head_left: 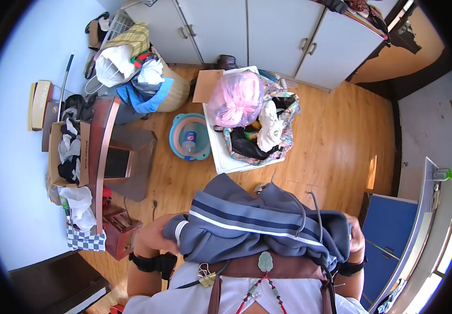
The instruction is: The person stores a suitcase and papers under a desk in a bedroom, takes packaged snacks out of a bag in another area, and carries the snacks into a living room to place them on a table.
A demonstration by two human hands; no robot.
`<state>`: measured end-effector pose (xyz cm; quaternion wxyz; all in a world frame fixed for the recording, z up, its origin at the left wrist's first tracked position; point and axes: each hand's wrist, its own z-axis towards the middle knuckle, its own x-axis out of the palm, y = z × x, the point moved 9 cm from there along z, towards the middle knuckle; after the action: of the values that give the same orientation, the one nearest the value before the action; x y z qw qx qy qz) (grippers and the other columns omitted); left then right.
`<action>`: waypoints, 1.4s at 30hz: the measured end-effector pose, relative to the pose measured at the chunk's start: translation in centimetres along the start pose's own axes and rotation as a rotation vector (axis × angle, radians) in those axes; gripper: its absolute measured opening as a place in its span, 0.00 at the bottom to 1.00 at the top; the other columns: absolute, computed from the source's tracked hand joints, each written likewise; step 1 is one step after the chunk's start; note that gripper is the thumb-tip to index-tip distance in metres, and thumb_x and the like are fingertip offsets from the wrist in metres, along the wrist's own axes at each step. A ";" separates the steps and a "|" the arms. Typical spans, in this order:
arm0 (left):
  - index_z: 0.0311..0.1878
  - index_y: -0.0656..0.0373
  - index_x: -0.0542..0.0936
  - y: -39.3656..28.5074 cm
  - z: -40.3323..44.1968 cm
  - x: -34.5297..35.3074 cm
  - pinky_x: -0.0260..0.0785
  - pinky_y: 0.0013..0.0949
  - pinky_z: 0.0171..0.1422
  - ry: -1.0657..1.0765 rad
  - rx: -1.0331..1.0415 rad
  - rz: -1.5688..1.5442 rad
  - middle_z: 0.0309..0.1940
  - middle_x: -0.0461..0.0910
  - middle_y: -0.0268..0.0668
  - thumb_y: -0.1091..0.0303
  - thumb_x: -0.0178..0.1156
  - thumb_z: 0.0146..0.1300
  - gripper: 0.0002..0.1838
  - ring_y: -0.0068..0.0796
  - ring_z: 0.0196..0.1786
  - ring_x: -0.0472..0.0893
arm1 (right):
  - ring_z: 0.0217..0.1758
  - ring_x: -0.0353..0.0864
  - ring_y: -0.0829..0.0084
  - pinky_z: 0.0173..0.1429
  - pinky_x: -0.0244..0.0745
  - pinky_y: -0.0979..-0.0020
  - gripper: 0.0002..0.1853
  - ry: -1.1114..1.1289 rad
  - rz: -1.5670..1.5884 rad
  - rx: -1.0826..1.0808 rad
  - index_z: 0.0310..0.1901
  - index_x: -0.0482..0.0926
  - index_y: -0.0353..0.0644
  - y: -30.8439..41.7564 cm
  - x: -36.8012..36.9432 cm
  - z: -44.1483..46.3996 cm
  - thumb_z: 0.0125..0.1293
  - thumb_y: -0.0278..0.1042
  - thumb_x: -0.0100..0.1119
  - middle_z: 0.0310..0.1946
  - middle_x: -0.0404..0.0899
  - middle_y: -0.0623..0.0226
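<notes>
Green pendant (265, 260), worn; striped grey sports garment (255, 233), held at opposite ends by left hand (162, 233) and right hand (357, 234), presumably to spread it.

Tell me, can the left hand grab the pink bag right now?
Probably not: the left hand is holding the cloth, and the pink bag sits out beyond it on the white table. Nothing covers the bag's top, though, so a freed hand might.
</notes>
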<state>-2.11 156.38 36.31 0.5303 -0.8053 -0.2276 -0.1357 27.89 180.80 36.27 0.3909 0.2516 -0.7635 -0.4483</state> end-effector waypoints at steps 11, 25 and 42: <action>0.59 0.68 0.68 -5.9 -0.6 -5.6 0.65 0.35 0.59 -0.573 0.515 -0.042 0.52 0.75 0.41 0.64 0.53 0.66 0.22 0.32 0.53 0.76 | 0.52 0.77 0.68 0.58 0.69 0.69 0.19 -0.516 0.125 -0.299 0.55 0.70 0.29 3.9 3.6 7.6 0.66 0.30 0.47 0.50 0.76 0.57; 0.65 0.65 0.57 -12.6 1.5 4.9 0.62 0.32 0.62 -0.221 0.915 0.295 0.56 0.68 0.39 0.42 0.75 0.37 0.57 0.29 0.58 0.69 | 0.57 0.63 0.62 0.64 0.56 0.68 0.35 0.080 -0.387 -0.845 0.68 0.42 0.26 6.3 28.7 9.4 0.71 0.45 0.40 0.53 0.62 0.50; 0.52 0.66 0.72 -25.6 -9.9 0.7 0.69 0.31 0.52 -0.743 1.384 0.222 0.47 0.75 0.43 0.61 0.48 0.67 0.18 0.30 0.48 0.76 | 0.55 0.71 0.70 0.57 0.66 0.70 0.46 -0.017 -0.103 -0.115 0.64 0.58 0.30 -6.8 11.9 15.9 0.55 0.59 0.60 0.54 0.71 0.56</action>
<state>-14.32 156.04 60.85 0.8104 -0.3031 -0.3407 0.3679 8.31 176.62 30.01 0.3745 0.2641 -0.7259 -0.5129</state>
